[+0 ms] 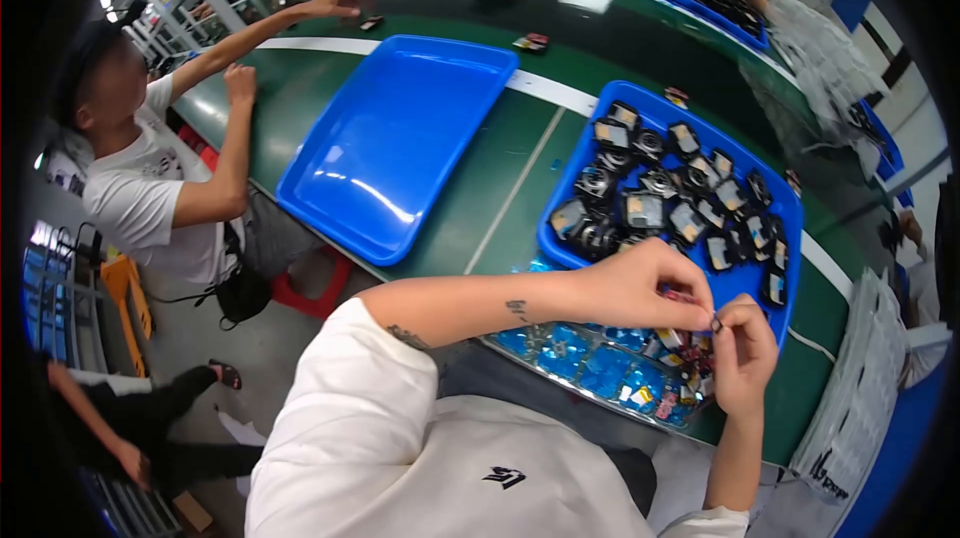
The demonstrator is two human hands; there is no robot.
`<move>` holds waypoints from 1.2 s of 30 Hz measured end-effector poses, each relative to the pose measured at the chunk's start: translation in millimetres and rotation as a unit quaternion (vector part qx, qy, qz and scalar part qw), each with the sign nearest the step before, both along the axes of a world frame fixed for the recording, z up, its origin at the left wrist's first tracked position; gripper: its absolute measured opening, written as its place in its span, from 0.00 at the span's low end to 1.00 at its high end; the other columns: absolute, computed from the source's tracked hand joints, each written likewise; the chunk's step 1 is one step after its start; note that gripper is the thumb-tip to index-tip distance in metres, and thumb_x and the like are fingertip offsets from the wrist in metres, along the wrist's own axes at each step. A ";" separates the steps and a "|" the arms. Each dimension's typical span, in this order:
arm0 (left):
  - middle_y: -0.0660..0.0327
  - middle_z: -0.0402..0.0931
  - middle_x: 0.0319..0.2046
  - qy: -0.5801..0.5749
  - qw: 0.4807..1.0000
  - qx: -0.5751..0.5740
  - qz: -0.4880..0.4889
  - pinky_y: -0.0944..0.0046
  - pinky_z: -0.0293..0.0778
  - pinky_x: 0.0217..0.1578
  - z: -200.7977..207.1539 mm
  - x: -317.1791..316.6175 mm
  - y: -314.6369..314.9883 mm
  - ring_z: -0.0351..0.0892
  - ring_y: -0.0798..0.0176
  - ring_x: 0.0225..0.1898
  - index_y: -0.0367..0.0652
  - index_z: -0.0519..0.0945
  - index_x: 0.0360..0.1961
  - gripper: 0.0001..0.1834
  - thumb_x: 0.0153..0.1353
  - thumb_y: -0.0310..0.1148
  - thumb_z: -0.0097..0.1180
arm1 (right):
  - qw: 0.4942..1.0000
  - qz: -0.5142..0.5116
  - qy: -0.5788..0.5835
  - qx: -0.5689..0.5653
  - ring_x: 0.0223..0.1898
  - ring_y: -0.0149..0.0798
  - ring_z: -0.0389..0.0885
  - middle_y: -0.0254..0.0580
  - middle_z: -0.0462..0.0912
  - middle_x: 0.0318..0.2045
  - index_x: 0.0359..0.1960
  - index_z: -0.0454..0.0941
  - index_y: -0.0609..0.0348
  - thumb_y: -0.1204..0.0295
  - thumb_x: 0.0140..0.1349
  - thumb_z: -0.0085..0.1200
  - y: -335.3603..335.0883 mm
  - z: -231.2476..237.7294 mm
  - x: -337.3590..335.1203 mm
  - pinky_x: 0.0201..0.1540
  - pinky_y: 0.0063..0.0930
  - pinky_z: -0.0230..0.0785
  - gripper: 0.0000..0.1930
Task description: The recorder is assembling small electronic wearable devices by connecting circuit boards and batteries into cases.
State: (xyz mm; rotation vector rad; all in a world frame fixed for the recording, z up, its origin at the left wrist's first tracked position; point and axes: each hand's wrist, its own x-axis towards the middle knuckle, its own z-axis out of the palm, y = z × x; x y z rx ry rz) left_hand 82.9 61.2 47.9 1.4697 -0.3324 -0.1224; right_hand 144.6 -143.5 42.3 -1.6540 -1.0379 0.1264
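Observation:
My left hand [665, 283] reaches across to the right, its fingers closed in a pinch. A small reddish piece [682, 295] shows under its curled fingers; its kind is unclear. The fingertips of my right hand [745, 353] meet those of the left, pinched on a small dark part [716, 323] too small to name. Below both hands lies a clear plastic tray [570, 388] with blue-lined compartments, holding small red, white and yellow parts [680, 363]. Just beyond stands a blue tray [548, 228] of black camera-like modules [645, 208], several with silvery or pale square faces.
An empty blue tray [390, 148] sits left on the green table [500, 208]. Small parts [532, 42] rest on the dark green strip beyond. A person [150, 158] sits at the left, one arm stretched over the table. Plastic sheeting [850, 388] hangs at the right.

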 end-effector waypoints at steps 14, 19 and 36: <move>0.63 0.79 0.34 0.099 0.986 -0.111 0.079 0.73 0.70 0.41 -3.1 -4.9 12.6 0.74 0.75 0.36 0.36 0.81 0.34 0.07 0.59 0.29 0.59 | 0.942 -0.044 -0.276 -0.185 0.42 0.45 0.74 0.43 0.76 0.40 0.37 0.77 0.58 0.77 0.50 0.55 -2.7 31.2 26.6 0.43 0.36 0.70 0.11; 0.62 0.79 0.33 0.084 0.988 -0.099 0.087 0.72 0.71 0.41 1.1 -3.1 5.5 0.75 0.75 0.36 0.36 0.81 0.34 0.07 0.58 0.30 0.60 | 0.810 -0.257 -0.386 -0.359 0.47 0.47 0.72 0.46 0.76 0.46 0.35 0.77 0.60 0.71 0.48 0.62 -41.1 31.3 67.2 0.45 0.38 0.66 0.13; 0.63 0.79 0.31 0.065 0.991 -0.081 0.081 0.73 0.70 0.36 -0.7 -3.5 4.0 0.74 0.76 0.33 0.36 0.81 0.33 0.06 0.58 0.28 0.60 | 0.957 0.065 0.281 -0.037 0.35 0.23 0.76 0.38 0.78 0.42 0.52 0.74 0.62 0.78 0.57 0.58 -0.6 43.7 35.9 0.28 0.15 0.70 0.20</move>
